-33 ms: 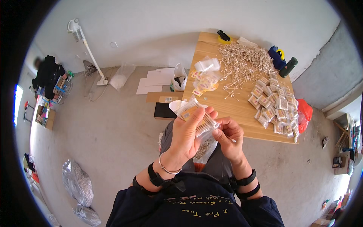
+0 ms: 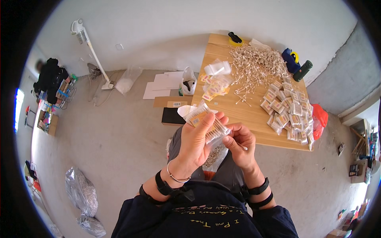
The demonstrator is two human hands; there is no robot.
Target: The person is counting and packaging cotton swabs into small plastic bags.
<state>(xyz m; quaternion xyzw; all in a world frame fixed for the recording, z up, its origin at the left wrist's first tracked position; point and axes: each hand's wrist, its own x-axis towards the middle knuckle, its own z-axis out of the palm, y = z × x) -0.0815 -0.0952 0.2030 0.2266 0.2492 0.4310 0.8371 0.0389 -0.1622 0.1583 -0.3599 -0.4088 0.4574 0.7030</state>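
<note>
My left hand (image 2: 193,144) is closed around a clear plastic bag of cotton swabs (image 2: 214,134), thumb on top. An orange-yellow card shows inside the bag, and swab ends face my right hand. At the bag's lower right end, my right hand (image 2: 243,150) is bent in a pinch with a single cotton swab (image 2: 245,148), its white tip poking out below the fingers. Those fingertips also touch the plastic; their exact hold on it is partly hidden. Both hands are above my lap, where a bag of loose swabs (image 2: 214,155) shows between my legs.
On the wooden table (image 2: 234,115) lie a heap of loose swabs (image 2: 258,65), filled swab packets (image 2: 289,111) and empty printed bags (image 2: 216,85). A dark bottle (image 2: 303,70) stands at its far right. A red bag (image 2: 319,119) hangs beside it. Far left, a person (image 2: 51,79) works.
</note>
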